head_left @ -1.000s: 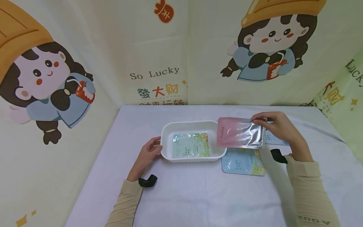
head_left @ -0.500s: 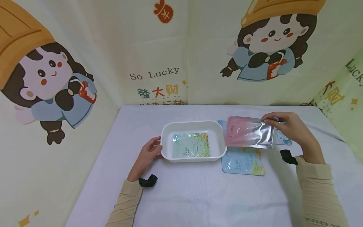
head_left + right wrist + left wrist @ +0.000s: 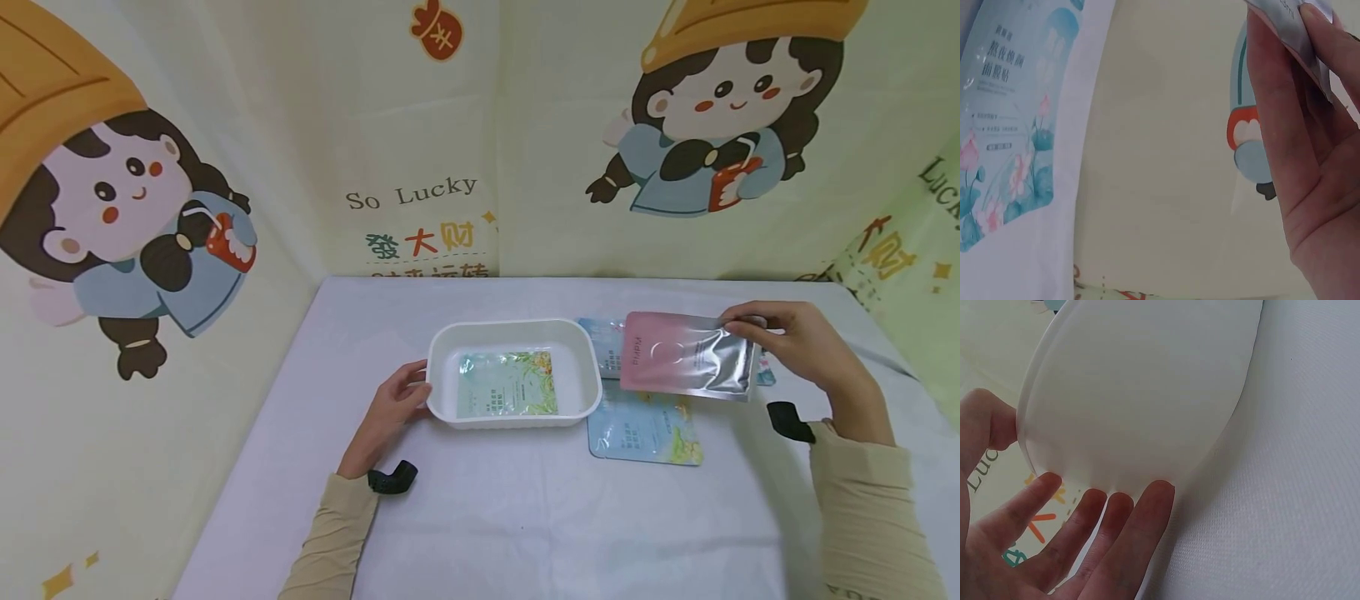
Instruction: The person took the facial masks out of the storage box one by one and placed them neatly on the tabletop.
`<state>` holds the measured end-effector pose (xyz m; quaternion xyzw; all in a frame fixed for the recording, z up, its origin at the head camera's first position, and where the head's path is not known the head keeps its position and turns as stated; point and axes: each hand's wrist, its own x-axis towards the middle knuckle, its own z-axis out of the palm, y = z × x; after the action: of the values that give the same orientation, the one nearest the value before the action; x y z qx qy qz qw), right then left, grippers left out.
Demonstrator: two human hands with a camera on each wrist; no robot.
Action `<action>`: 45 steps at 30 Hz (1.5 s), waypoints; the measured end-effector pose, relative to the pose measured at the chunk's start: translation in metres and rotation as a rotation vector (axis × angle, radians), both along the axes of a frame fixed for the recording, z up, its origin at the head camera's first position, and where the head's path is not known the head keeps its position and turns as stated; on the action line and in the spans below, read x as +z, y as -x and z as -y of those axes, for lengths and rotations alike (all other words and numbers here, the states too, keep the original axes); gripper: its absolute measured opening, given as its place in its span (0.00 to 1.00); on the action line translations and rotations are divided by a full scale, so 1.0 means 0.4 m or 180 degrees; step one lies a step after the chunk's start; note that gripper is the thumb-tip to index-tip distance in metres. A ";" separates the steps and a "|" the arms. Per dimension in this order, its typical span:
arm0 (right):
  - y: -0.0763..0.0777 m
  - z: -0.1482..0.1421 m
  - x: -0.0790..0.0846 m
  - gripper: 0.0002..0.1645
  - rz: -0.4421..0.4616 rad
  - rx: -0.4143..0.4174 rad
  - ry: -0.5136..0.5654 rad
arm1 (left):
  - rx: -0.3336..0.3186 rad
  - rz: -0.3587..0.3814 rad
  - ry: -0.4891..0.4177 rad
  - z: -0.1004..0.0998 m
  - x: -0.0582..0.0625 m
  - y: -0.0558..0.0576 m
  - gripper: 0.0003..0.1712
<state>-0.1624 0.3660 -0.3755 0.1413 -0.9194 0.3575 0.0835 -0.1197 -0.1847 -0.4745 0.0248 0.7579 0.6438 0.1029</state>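
In the head view my right hand (image 3: 802, 342) pinches a pink and silver face mask packet (image 3: 686, 354) at its upper right corner, above two blue packets. My left hand (image 3: 386, 417) rests its fingertips on the left end of a white tray (image 3: 514, 422). The left wrist view shows fingers (image 3: 1125, 519) fairly straight against the outer wall, the thumb at the rim. A green face mask packet (image 3: 506, 383) lies flat inside the tray.
One blue face mask packet (image 3: 637, 433) lies right of the tray near its front corner. Another blue packet (image 3: 1016, 125), printed with pink lotus flowers, lies behind it, partly covered by the pink packet in the head view. A printed cloth backdrop (image 3: 555, 167) stands behind the white-covered table (image 3: 517, 533).
My right hand has moved right with the pink packet, from over the tray's right edge to beside it, uncovering more of the rear blue packet. My left hand stays on the tray.
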 end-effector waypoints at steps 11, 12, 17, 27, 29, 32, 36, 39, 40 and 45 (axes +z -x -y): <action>-0.011 -0.034 -0.001 0.08 -0.0028 0.0045 -0.0022 | -0.0009 -0.0015 0.0017 0.001 -0.004 0.001 0.29; -0.012 -0.037 -0.001 0.08 -0.0016 0.0035 -0.0038 | -0.0013 -0.0017 0.0012 0.002 -0.004 0.001 0.29; -0.018 -0.050 -0.001 0.08 0.0094 -0.0044 -0.0106 | -0.0024 -0.0028 -0.0024 0.001 -0.003 0.001 0.29; -0.022 -0.084 -0.006 0.09 0.0168 -0.0135 -0.0244 | -0.0017 -0.0041 -0.0025 0.000 -0.004 0.002 0.29; -0.024 -0.089 -0.008 0.08 0.0188 -0.0163 -0.0278 | -0.0014 -0.0039 -0.0018 0.000 -0.005 0.002 0.29; -0.027 -0.099 -0.013 0.08 0.0243 -0.0169 -0.0314 | -0.0006 -0.0032 -0.0004 0.001 -0.007 0.002 0.29; -0.027 -0.111 -0.021 0.08 0.0313 -0.0170 -0.0386 | 0.0014 -0.0010 0.0008 0.001 -0.007 0.002 0.29; -0.026 -0.120 -0.029 0.09 0.0389 -0.0170 -0.0463 | 0.0029 0.0014 0.0023 0.000 -0.006 0.004 0.29; -0.027 -0.123 -0.031 0.09 0.0414 -0.0166 -0.0483 | 0.0032 0.0020 0.0027 0.000 -0.006 0.005 0.29; -0.029 -0.136 -0.041 0.08 0.0501 -0.0147 -0.0482 | 0.0045 0.0030 0.0020 -0.001 -0.005 0.008 0.28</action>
<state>-0.1509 0.4206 -0.3918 0.0975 -0.9505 0.2950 0.0083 -0.1228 -0.1844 -0.4765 0.0161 0.7595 0.6422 0.1020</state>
